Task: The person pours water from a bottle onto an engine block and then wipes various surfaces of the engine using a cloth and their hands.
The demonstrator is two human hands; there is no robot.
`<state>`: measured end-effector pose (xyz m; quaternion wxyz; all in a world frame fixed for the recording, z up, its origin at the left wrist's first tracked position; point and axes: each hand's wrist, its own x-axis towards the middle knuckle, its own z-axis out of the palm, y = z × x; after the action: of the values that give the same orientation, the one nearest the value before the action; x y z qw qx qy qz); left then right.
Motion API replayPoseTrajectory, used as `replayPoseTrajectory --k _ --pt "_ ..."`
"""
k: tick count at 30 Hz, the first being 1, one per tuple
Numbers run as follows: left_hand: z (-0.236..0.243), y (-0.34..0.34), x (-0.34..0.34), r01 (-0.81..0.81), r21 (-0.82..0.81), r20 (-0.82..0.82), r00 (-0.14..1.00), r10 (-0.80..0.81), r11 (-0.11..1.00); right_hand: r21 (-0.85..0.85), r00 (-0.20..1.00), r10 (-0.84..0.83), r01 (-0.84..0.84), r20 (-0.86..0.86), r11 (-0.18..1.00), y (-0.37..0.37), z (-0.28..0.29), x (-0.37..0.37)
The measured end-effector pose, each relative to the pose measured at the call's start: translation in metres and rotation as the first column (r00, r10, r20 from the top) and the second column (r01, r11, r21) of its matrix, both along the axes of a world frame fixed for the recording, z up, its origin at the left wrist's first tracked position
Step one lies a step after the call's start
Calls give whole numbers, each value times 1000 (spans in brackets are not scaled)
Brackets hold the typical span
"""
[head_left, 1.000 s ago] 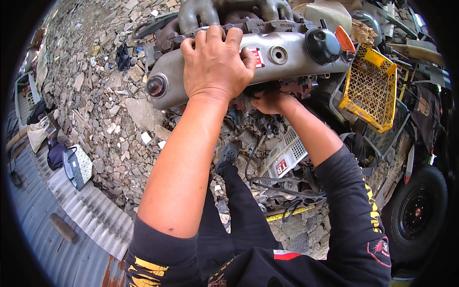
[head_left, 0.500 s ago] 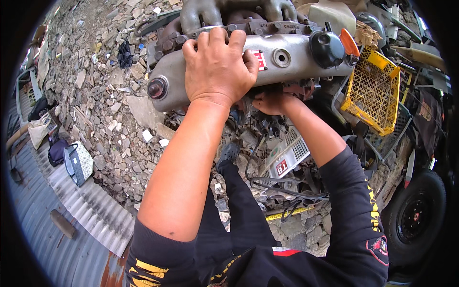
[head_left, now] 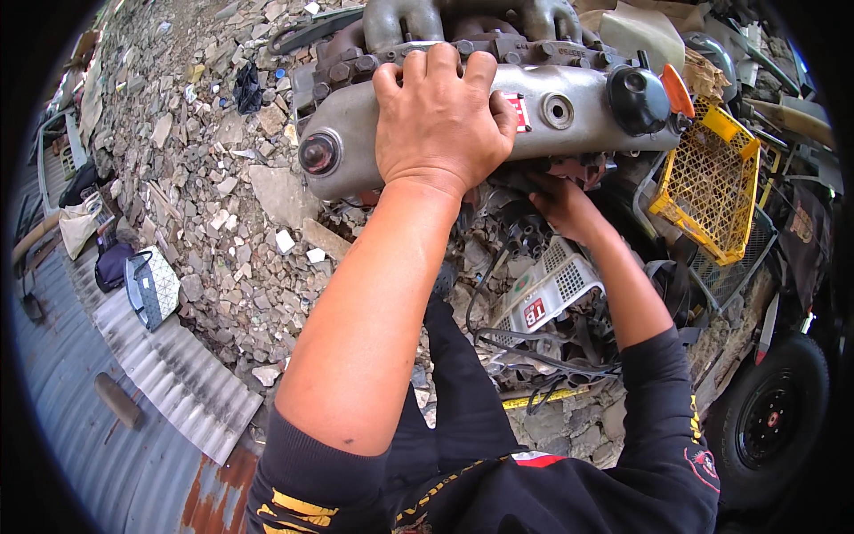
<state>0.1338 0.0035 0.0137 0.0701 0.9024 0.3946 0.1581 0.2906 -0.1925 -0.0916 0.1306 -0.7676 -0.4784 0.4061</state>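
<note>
A grey metal valve cover (head_left: 580, 114) runs along the top of an engine. My left hand (head_left: 443, 125) lies across it, fingers bent over its far edge and thumb beside a small red and white label (head_left: 519, 112). On the cover's right part sits a black round cap (head_left: 637, 100); a dark round fitting (head_left: 319, 153) marks its left end. Under the near side, my right hand (head_left: 572, 210) reaches into shadow with fingers curled. What those fingers hold, if anything, is hidden. Behind the cover are bolts and a grey manifold (head_left: 400, 25).
Broken stone covers the ground to the left. A white perforated plastic basket (head_left: 551, 289) lies below my right hand, beside dark hoses. To the right stand a yellow crate (head_left: 707, 182) and a black wheel (head_left: 769, 418). Corrugated sheets (head_left: 169, 365) and bags lie at far left.
The engine appears farther right in view. My right hand has drawn slightly back toward me and right, below the cover. My left hand keeps its place on the cover.
</note>
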Motion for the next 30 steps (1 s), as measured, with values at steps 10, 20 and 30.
replayPoseTrajectory --k 10,20,30 --pt "-1 -1 6 4 35 -20 1000 -3 999 127 975 -23 -5 220 992 45 -30 -32" --pt "-6 -3 3 -18 66 -1 1000 19 998 -39 996 44 -48 -78 998 48 -10 -38" --pt "-6 1 1 -12 92 17 1000 11 996 -235 954 292 -271 62 934 68 0 -33"
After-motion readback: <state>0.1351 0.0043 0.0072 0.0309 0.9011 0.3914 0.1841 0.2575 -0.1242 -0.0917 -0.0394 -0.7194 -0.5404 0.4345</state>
